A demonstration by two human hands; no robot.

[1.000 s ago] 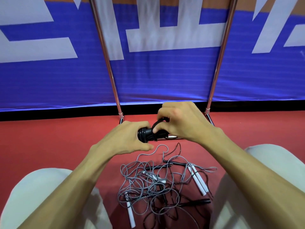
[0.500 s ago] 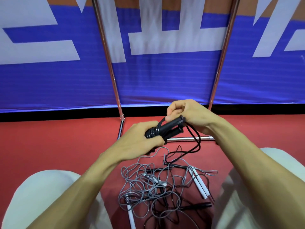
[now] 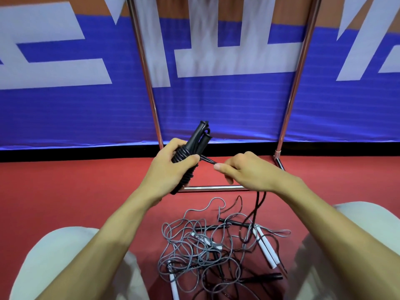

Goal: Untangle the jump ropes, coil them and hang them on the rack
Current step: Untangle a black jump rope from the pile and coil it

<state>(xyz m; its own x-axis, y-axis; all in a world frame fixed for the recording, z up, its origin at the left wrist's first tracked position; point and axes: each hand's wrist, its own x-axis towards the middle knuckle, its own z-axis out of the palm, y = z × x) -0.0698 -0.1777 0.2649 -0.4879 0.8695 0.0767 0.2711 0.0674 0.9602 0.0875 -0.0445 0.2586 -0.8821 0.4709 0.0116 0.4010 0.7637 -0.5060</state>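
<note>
The floor (image 3: 75, 191) under me is red and smooth. A big blue banner (image 3: 216, 109) stands across the back. It has large white shapes (image 3: 54, 72) on it, like parts of huge letters. Along the top of the banner I see an orange band (image 3: 97, 5). A black strip (image 3: 65, 153) runs along its bottom, right where it meets the floor. My left knee (image 3: 54, 256) and my right knee (image 3: 357, 234) are low in view, in pale trousers.

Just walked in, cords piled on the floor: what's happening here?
A person is coiling a black jump rope: the left hand grips its handles with cord wound round them, and the right hand pinches the loose cord taut. A tangled pile of grey and black ropes lies on the red floor below, before the metal rack.
</note>
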